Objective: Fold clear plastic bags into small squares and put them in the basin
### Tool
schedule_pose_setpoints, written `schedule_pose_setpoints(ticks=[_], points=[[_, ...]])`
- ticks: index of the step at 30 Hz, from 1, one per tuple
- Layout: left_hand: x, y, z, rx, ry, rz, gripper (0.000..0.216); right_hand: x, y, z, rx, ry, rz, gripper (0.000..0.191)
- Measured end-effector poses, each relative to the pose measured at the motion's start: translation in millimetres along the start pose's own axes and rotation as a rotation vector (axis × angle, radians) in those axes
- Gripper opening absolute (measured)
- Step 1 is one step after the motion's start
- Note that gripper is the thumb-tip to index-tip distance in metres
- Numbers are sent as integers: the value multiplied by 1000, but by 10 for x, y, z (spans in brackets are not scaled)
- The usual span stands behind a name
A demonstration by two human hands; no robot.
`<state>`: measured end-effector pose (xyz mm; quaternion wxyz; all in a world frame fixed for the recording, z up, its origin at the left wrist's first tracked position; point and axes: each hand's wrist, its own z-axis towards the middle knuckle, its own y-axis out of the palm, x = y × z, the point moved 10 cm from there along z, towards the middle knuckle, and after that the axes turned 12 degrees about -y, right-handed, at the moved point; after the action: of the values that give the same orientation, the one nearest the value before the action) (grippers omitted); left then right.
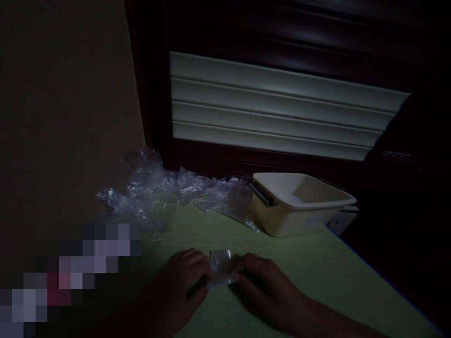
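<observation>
Between my hands, low over the green tabletop point(197, 230), is a small clear plastic bag point(221, 265) with shiny highlights. My left hand point(185, 286) pinches its left edge between thumb and fingers. On the other side, my right hand point(266, 288) grips the right edge, near the lower corner. The light is dim, so I cannot tell whether anything lies inside the bag.
A cream plastic bin point(282, 218) with dark handles stands at the back right of the table. Crumpled clear plastic bags point(148, 188) are heaped along the back left edge. Behind rises a dark wooden panel with pale slats point(275, 108). A pixelated patch covers the lower left.
</observation>
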<state>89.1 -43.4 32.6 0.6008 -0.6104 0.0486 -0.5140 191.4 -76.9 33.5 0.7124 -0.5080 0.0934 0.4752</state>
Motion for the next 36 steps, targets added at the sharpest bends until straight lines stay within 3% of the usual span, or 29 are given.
schedule_pose_setpoints(ticks=[5,9,13,15,19,24,26,30,36], points=[[-125,-20,31,50,-70,-26,16,31,32,-46,17,42,55,31],[-239,-1,40,43,-219,-65,17,139,102,-37,23,134,170,23],[-288,17,22,60,-318,-91,20,220,100,-38,45,192,211,29],[-252,32,16,73,-283,-72,21,179,54,-29,37,163,144,25],[-143,34,13,112,-160,24,22,-113,-36,16,-7,-81,-132,13],[97,-71,-11,209,22,212,21,-276,143,-22,-171,-267,-364,16],[215,-86,-44,223,108,274,16,-277,181,-35,-198,-281,-417,15],[413,31,-132,126,302,317,16,-263,198,-18,-237,-247,-370,17],[248,43,-69,58,230,215,12,-181,62,72,-211,-72,-188,20]])
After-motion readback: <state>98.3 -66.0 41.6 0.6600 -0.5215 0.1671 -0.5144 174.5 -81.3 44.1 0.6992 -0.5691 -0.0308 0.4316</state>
